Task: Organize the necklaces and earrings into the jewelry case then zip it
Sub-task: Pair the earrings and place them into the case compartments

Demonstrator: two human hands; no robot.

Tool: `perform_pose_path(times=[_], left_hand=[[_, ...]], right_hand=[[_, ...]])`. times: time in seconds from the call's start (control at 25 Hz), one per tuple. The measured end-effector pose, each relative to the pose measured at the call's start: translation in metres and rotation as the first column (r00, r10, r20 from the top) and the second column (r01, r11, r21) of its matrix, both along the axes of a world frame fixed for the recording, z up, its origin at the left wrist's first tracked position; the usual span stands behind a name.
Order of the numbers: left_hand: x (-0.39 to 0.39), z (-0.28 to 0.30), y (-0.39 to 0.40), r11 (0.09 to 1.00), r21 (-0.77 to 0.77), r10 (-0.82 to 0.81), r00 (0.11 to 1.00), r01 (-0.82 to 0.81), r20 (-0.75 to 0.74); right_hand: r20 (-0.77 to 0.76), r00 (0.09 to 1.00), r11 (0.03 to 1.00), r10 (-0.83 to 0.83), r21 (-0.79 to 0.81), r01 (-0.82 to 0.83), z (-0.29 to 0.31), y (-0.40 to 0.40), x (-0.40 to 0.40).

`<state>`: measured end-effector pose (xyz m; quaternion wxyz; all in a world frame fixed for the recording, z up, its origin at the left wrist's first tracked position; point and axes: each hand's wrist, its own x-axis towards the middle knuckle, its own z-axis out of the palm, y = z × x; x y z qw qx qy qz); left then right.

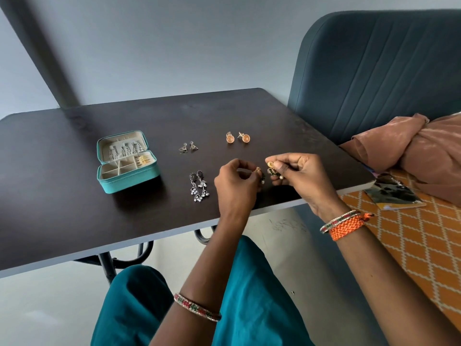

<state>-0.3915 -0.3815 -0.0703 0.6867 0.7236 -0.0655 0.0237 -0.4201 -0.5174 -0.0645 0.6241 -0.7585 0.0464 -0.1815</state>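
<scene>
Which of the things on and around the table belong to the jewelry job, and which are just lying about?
Job:
- teal jewelry case, open, chains in lid
- triangle earrings
- round peach-gold earrings
- silver dangle earrings
- green-and-gold earrings, one pinched in each of the hands: left hand, right hand

Lying about:
- brown cloth bundle
- booklet on orange patterned cover
- blue chair

I take this for a room in a home, likely a bedroom or sitting corner. I see a small dark tabletop (74, 203) on curled metal legs (139, 253), set against a plain pale wall (174, 41). To the right stands a padded teal headboard or sofa back (374, 71) with stitched channels, and under it an orange lattice-patterned cover (411, 245) with a rumpled brown cloth (411, 151) and a magazine or booklet (391, 193) lying on it.
</scene>
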Motion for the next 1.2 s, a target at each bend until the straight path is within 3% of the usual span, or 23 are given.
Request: perform_pose_path(times=[0.2, 0.6, 0.88, 1.2], left_hand=[[0.003, 0.001, -0.008, 0.988, 0.148, 0.026, 0.998, -0.035, 0.061], [0.018, 0.008, -0.025, 0.958, 0.265, -0.108, 0.994, 0.113, -0.034], [0.022, 0.006, -0.024, 0.967, 0.222, -0.113, 0.991, 0.126, -0.072], [0.023, 0.004, -0.025, 0.945, 0.32, -0.055, 0.998, 0.063, -0.035]], right_hand=[[-0.025, 0.999, 0.997, -0.038, -0.064, 0.037, 0.0, -0.015, -0.001], [-0.103, 0.985, 0.941, -0.136, -0.325, 0.096, 0.002, -0.021, 0.009], [-0.089, 0.989, 0.971, -0.115, -0.219, 0.093, 0.004, -0.022, 0.013], [-0.117, 0.985, 0.939, -0.124, -0.335, 0.079, 0.002, -0.022, 0.017]])
